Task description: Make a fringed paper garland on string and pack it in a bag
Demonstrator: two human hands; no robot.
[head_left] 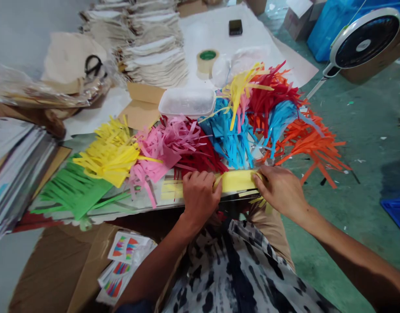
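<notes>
A strip of yellow tissue paper [238, 181] with fringed ends stretches between my hands at the table's front edge. My left hand [201, 193] is closed on its left part, and some cut yellow fringe shows left of the fist. At the other end, my right hand [280, 188] pinches the strip between thumb and fingers. Just beyond my hands lie fringed paper bunches: dark red [205, 152], blue [232, 137] and orange [312, 139]. Pink fringed paper [162, 148], yellow fringed paper [113, 152] and green fringed paper [78, 187] spread along the edge to the left.
A clear plastic tub [187, 102] and a tape roll [207, 63] stand behind the fringes. Cloth stacks [154, 52], black-handled scissors [93, 66] and papers [19, 174] occupy the left. A fan [365, 41] stands at right; a cardboard box [63, 265] sits below the table.
</notes>
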